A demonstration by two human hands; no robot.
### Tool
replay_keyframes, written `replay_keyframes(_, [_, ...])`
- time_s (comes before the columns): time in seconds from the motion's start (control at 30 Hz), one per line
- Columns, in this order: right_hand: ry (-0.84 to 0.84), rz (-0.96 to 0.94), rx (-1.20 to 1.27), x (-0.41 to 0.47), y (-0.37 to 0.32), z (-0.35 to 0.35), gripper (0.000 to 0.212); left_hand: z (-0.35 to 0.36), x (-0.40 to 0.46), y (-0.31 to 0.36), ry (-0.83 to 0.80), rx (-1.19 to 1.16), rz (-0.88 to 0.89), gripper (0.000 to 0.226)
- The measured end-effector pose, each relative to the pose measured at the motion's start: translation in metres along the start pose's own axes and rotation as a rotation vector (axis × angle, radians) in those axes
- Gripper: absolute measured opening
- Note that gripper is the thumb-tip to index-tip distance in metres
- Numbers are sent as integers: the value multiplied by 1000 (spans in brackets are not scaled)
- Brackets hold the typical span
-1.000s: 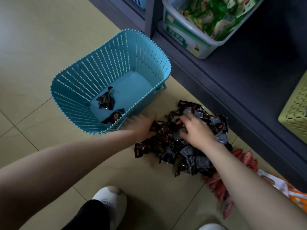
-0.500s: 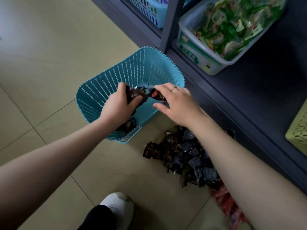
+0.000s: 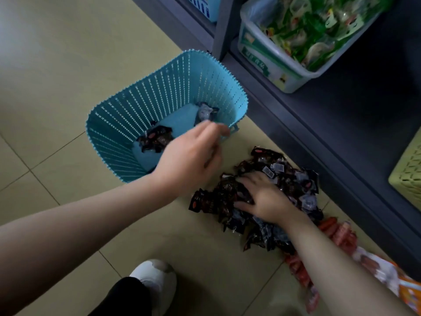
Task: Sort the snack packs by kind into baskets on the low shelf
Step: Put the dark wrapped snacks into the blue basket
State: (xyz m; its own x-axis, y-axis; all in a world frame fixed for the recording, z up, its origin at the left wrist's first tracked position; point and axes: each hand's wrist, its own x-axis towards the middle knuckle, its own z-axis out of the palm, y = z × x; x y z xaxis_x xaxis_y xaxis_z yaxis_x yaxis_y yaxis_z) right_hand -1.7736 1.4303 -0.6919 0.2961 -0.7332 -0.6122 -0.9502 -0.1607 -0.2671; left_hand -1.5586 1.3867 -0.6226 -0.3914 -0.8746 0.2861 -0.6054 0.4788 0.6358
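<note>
A blue slotted basket [image 3: 127, 115] stands on the floor in front of the low shelf [image 3: 341, 124]. Inside it lie dark snack packs in two small clumps [image 3: 157, 137] [image 3: 205, 112]. To its right, a pile of the same dark packs [image 3: 284, 169] is spread on the tiles. My left hand [image 3: 191, 153] hovers over the basket's near right corner, blurred, fingers loose and empty. My right hand [image 3: 266, 197] lies on the pile, its fingers curled into the packs.
Red sausage sticks [image 3: 337, 233] and an orange bag [image 3: 405, 290] lie right of the pile. On the shelf sit a white tub [image 3: 273, 65] of green packs and a yellow-green basket [image 3: 407, 176]. My white shoe [image 3: 157, 279] is at the bottom.
Both hands let go of dark packs into the blue basket. My right hand went back down onto the pile; my left hand is drawing away over the basket's rim.
</note>
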Motion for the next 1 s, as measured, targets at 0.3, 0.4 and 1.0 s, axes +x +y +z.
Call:
replay_keyframes(0.3, [-109, 7, -62, 25, -37, 24, 75, 82, -66, -19, -718, 337, -266, 53])
replay_keyframes(0.4, [-129, 30, -130, 27, -42, 27, 83, 89, -83, -41, -893, 468, -91, 71])
replay_keyframes(1.0, [617, 43, 1262, -4, -44, -61, 15, 3, -53, 23, -342, -197, -179, 59])
